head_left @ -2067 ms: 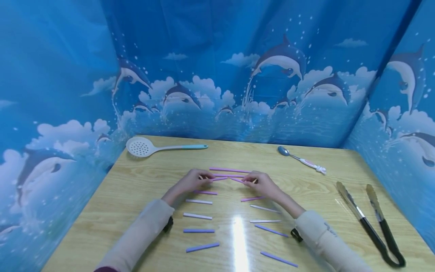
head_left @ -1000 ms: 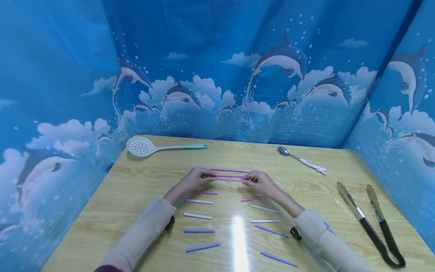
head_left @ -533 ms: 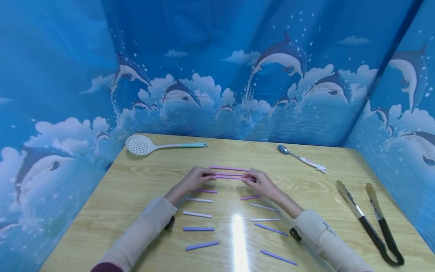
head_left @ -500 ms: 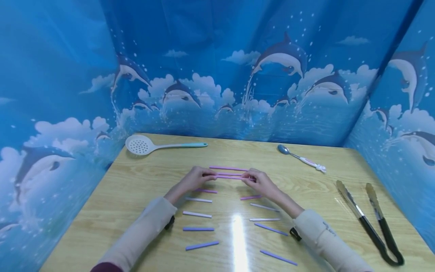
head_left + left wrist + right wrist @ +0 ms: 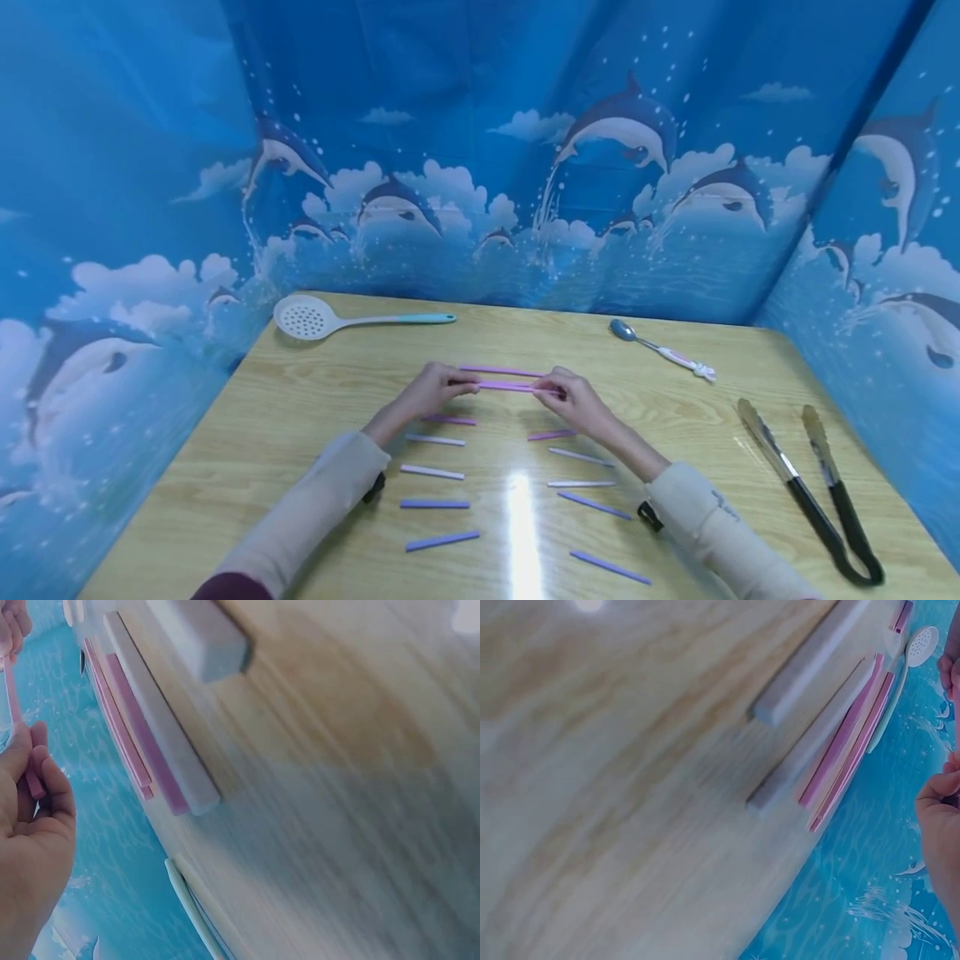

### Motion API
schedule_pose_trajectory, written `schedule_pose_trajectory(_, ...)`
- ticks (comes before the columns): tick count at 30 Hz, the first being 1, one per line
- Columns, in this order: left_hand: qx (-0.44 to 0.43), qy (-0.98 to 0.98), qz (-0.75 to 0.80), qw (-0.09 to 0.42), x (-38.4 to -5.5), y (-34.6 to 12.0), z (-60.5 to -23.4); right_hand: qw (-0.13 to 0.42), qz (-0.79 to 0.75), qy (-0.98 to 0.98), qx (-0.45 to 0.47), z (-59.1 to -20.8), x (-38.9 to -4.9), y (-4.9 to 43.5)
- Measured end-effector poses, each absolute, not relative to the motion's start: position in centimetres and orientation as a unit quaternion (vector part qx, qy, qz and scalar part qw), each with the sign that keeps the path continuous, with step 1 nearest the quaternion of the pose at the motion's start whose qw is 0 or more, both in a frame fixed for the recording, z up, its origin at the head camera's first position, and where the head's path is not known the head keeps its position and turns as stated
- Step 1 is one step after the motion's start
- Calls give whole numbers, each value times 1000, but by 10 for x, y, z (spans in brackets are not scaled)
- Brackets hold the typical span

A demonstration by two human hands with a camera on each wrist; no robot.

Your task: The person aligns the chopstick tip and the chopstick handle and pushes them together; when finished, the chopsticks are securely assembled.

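My left hand (image 5: 433,388) and right hand (image 5: 573,400) face each other above the far middle of the table. Each pinches an end of a slim pink stick (image 5: 11,694), which runs in a nearly straight line between them. Fingers hide the stick's ends. In the head view it overlaps another pink stick (image 5: 517,384) just behind it. Farther back lies a long pink stick (image 5: 501,370). The left wrist view shows thumb and fingers curled round the stick's end; at the right wrist view's edge, my right hand (image 5: 941,817) is partly cut off.
Shorter pink, pale and blue-violet sticks (image 5: 435,504) lie in two columns nearer me on the wooden table (image 5: 300,417). A slotted skimmer (image 5: 303,317) lies back left, a spoon (image 5: 678,358) back right, black-handled tongs (image 5: 810,500) at right. Dolphin-print curtains (image 5: 480,125) surround the table.
About two seconds ago, two short pink pieces met at an angle between my hands; now they form one nearly straight line. The hands have risen slightly in the view; the other sticks lie as before.
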State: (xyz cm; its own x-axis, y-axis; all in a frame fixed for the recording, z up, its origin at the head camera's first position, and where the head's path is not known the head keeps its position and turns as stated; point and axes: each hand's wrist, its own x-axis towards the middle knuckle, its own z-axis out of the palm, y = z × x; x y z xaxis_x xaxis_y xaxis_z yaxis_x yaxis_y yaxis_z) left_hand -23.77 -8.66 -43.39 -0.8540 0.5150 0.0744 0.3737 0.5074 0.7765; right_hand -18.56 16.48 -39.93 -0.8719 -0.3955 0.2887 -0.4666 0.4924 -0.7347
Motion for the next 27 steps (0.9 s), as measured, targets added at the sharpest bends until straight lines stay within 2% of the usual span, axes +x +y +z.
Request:
schedule_pose_trajectory(7,236,873,421,77,-242,-85,-435,51,432,-864,253,-434,-212,178)
schedule_pose_trajectory(19,208,884,411,83,-241,-91,-440,41,408,-882,231,-436,-211,185)
schedule_pose_trajectory(27,224,886,397,78,-244,-96,-443,35,390,-892,228,-440,-213,190)
